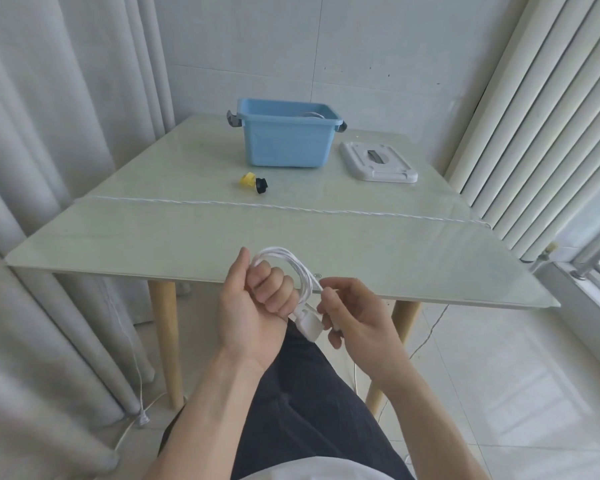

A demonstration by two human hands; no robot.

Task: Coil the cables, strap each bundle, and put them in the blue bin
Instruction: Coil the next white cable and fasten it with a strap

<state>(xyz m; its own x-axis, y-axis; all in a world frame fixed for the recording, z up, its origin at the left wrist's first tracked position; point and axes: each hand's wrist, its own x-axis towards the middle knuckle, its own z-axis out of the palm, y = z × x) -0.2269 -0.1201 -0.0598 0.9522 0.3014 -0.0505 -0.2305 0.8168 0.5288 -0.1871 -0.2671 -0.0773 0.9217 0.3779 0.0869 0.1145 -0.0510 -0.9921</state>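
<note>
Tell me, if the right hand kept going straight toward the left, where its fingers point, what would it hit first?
Probably the white plug at the end of the coiled white cable, gripped by the left hand. The right hand already pinches the cable beside it.

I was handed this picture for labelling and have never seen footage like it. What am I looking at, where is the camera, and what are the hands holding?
There is no machine here: a person wears a wide-angle camera on the head, so you look down at their own two arms. The left hand grips a coiled white cable looped over its fingers. The right hand pinches the same cable near its white plug. Ahead is a pale glass-topped table. On it stand an open blue plastic bin, its white lid lying to the bin's right, small yellow and black straps, and a second white cable stretched across the table.
</note>
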